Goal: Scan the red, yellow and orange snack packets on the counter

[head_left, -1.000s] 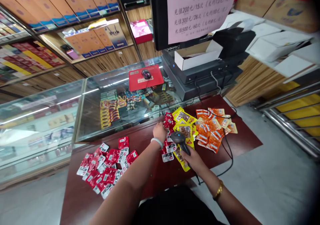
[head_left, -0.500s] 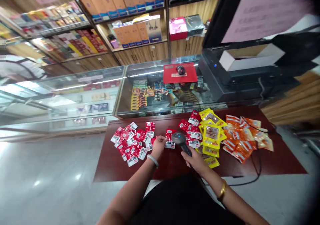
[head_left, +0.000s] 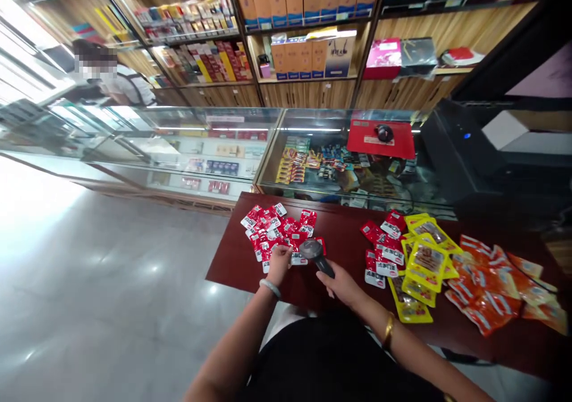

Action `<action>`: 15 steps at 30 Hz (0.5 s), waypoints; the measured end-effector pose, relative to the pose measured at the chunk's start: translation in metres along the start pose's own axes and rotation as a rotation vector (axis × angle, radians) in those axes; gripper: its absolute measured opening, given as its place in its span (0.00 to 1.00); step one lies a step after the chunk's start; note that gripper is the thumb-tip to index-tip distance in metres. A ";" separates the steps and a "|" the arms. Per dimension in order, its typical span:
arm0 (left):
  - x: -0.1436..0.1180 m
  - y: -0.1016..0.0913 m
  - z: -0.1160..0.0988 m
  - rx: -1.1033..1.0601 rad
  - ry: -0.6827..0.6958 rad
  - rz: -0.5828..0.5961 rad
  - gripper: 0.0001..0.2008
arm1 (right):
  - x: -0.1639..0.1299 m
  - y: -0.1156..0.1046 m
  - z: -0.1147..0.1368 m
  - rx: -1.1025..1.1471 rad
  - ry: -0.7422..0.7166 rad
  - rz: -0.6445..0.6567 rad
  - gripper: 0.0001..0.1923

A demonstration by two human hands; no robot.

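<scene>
My right hand (head_left: 340, 283) grips the handle of a dark barcode scanner (head_left: 313, 252), whose head hangs over the near edge of a pile of small red packets (head_left: 273, 230). My left hand (head_left: 279, 263) rests on that pile, its fingers closed on a red packet (head_left: 298, 258) just under the scanner head. All of this lies on a dark red table (head_left: 339, 241). A second, smaller group of red packets (head_left: 383, 248) lies to the right.
Yellow packets (head_left: 420, 259) and orange packets (head_left: 496, 289) lie further right on the table. A glass display counter (head_left: 250, 146) stands behind, with a red mouse pad and mouse (head_left: 382, 135) on top. A person (head_left: 114, 83) stands at far left behind the counter. Shelves of boxes fill the back wall.
My left hand carried a red packet from the right-hand group to the left pile. The scanner in my right hand followed leftward. The view swung to the left.
</scene>
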State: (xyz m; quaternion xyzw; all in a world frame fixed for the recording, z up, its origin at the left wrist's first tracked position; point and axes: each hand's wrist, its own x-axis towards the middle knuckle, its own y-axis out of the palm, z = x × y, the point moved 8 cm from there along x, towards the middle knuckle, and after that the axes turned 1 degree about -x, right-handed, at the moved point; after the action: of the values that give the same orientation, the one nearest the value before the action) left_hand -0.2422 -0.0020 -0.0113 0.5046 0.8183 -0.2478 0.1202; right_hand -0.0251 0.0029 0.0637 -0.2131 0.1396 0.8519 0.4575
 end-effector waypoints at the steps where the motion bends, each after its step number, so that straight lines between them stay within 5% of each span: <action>1: 0.003 -0.009 -0.001 -0.003 -0.011 -0.026 0.12 | 0.001 0.003 0.004 -0.001 -0.003 0.005 0.29; 5: 0.007 -0.048 -0.027 0.187 0.122 -0.307 0.13 | 0.004 0.006 0.020 -0.011 -0.024 0.005 0.24; 7: 0.003 -0.048 -0.045 0.382 0.237 -0.382 0.16 | 0.004 0.000 0.024 -0.006 -0.042 -0.012 0.22; 10: 0.000 -0.012 -0.062 0.536 0.377 -0.288 0.16 | 0.000 -0.020 0.017 0.030 -0.040 -0.058 0.23; 15: -0.004 0.098 -0.077 0.562 0.493 0.054 0.13 | -0.023 -0.072 -0.012 0.097 -0.003 -0.196 0.28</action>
State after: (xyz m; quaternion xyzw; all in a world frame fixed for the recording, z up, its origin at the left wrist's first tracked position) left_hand -0.1494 0.0710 0.0278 0.5838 0.7090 -0.3306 -0.2173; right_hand 0.0495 0.0199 0.0618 -0.2022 0.1588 0.7955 0.5488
